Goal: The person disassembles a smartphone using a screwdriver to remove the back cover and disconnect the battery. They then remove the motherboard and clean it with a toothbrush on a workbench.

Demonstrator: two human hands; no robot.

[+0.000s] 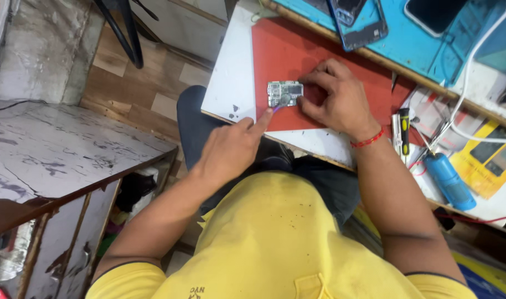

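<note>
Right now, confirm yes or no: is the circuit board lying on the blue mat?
No, the circuit board lies on the red mat, steadied by the right hand; the blue mat sits further back.

Worn white side table (53,149), brown tiled floor (131,83), white workbench (231,83)

A circuit board (284,93) lies on a mat (286,50) atop the table (225,83), screwdrivers (401,133) and a cylinder (451,181) to its right, phone frames (358,22) farther off.
</note>
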